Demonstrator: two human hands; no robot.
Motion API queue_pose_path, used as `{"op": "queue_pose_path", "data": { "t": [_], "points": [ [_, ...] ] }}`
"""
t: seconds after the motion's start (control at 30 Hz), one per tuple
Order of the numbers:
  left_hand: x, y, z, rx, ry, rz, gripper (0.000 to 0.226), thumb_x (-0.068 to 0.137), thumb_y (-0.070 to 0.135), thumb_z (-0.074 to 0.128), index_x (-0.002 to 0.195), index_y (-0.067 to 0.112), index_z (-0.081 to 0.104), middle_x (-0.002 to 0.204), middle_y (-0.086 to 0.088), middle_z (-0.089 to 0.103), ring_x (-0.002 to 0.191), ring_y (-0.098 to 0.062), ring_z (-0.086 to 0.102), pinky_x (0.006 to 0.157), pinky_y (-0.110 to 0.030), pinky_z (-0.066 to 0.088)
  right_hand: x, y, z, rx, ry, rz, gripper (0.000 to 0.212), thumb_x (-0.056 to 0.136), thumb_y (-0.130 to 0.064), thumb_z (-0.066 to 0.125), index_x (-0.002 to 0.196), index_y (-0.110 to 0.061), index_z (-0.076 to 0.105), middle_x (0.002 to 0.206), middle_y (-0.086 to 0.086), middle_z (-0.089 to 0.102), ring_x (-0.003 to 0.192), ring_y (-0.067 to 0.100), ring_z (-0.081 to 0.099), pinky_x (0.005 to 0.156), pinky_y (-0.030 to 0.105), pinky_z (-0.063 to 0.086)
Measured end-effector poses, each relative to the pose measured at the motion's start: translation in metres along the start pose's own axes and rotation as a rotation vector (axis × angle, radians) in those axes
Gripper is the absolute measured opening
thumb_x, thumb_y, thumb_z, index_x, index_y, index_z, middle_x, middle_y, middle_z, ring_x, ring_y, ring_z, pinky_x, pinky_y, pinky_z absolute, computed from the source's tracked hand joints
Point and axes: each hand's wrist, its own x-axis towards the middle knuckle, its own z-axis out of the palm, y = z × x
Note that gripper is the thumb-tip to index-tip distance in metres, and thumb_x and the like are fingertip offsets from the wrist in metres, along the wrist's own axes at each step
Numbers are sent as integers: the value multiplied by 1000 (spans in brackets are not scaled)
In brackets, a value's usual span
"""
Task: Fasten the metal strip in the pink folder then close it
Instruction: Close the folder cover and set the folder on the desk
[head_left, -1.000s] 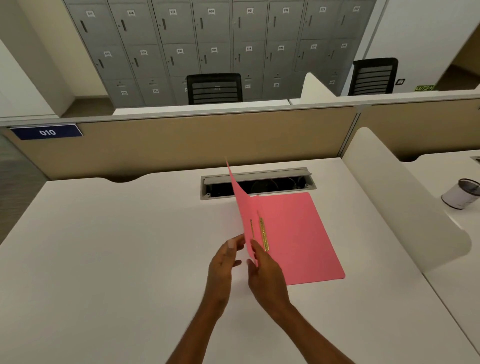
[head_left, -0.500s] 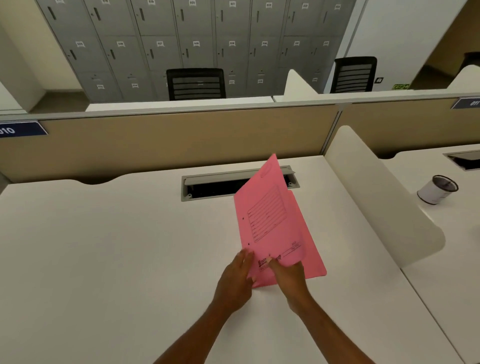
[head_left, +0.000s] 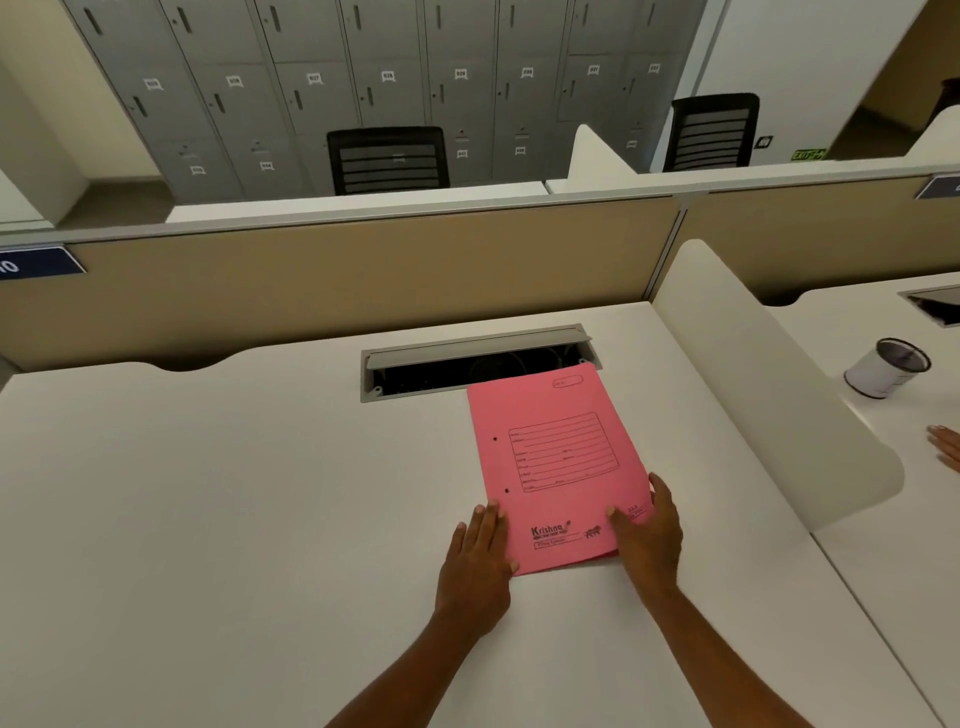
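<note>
The pink folder (head_left: 558, 467) lies shut and flat on the white desk (head_left: 208, 519), printed front cover up. The metal strip is hidden inside it. My left hand (head_left: 480, 561) rests flat at the folder's near left corner, fingers spread and touching its edge. My right hand (head_left: 649, 530) lies flat on the near right corner, fingers on the cover and thumb along the right edge. Neither hand grips anything.
A grey cable slot (head_left: 478, 361) is set in the desk just behind the folder. A white curved divider (head_left: 769, 395) stands to the right. Beyond it sit a white cup (head_left: 885, 366) and another person's hand (head_left: 946, 446). A beige partition (head_left: 337, 280) backs the desk.
The folder's front cover came down from upright to flat, so the folder is shut. Both hands shifted from holding the cover to lying flat at its near corners.
</note>
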Motion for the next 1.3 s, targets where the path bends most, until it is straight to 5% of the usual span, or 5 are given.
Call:
{"op": "queue_pose_path", "data": {
  "t": [0.23,0.47,0.83,1.13,1.3],
  "points": [
    [-2,2,1,14,-20,-12,76,115,38,36,172,15,-9,182,-5,-14,170,-29,-10,136,-43,-5,12,12,4,-802,-86,-417,97,91,-46,78,166,-10,29,173,21,27,160,43,26,128,64,28],
    [-5,8,-4,-14,-51,-56,76,115,36,36,172,16,-10,180,-9,-20,169,-31,-14,137,-46,-5,17,23,8,-1165,-368,-517,127,63,-82,-42,168,-18,-12,177,15,-14,164,40,-11,135,56,4],
    [13,61,-45,-1090,259,-630,62,105,16,61,163,21,36,161,-7,52,132,-26,63,94,-36,62,17,25,9,-1118,-399,-460,87,106,-67,23,168,-18,-15,177,13,-19,164,37,-17,135,55,1],
    [21,36,-48,-1355,41,-735,74,99,7,72,162,21,35,154,-14,59,129,-35,67,107,-52,61,16,23,9,-1112,-408,-462,86,107,-65,22,166,-15,-16,176,16,-18,164,39,-16,135,57,1],
    [16,38,-44,-1368,-44,-615,67,96,-8,70,151,20,46,148,-12,65,128,-34,69,98,-51,66,13,21,13,-1109,-386,-446,113,76,-77,-30,168,-14,-12,175,18,-18,164,42,-13,133,57,-4]
  ]
}}
